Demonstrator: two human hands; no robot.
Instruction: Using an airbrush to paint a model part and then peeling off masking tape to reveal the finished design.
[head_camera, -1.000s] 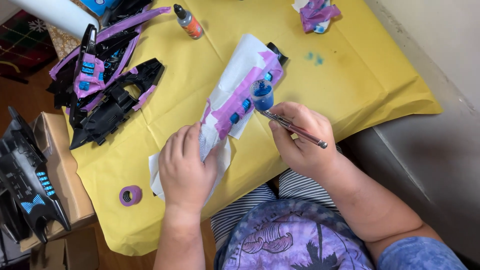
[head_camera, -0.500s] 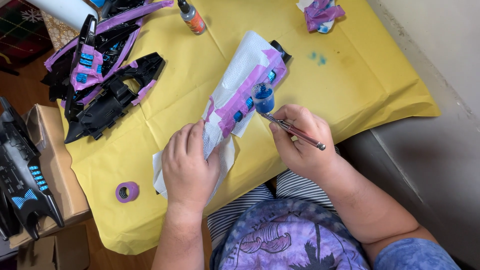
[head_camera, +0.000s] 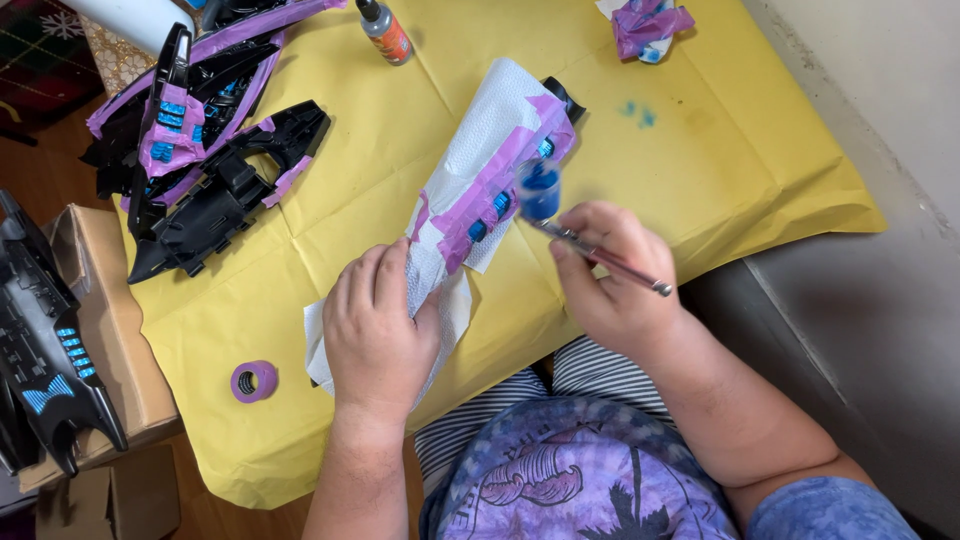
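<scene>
A long black plastic part (head_camera: 490, 170) lies on yellow paper, wrapped in white paper towel and masked with purple tape, with small blue painted patches showing. My left hand (head_camera: 378, 322) presses flat on its near end and the towel. My right hand (head_camera: 612, 278) pinches a thin paintbrush (head_camera: 600, 258) whose tip sits at a small cup of blue paint (head_camera: 540, 190) beside the part.
Several black parts with purple tape and blue details (head_camera: 195, 150) lie at the far left. A purple tape roll (head_camera: 254, 381) sits near the paper's front edge. A small paint bottle (head_camera: 383, 30) and crumpled purple tape (head_camera: 648, 24) lie at the back. A black part rests on a cardboard box (head_camera: 95, 330).
The right hand has lifted slightly and the brush tip has moved up to the blue paint cup. The left hand keeps pressing the wrapped part.
</scene>
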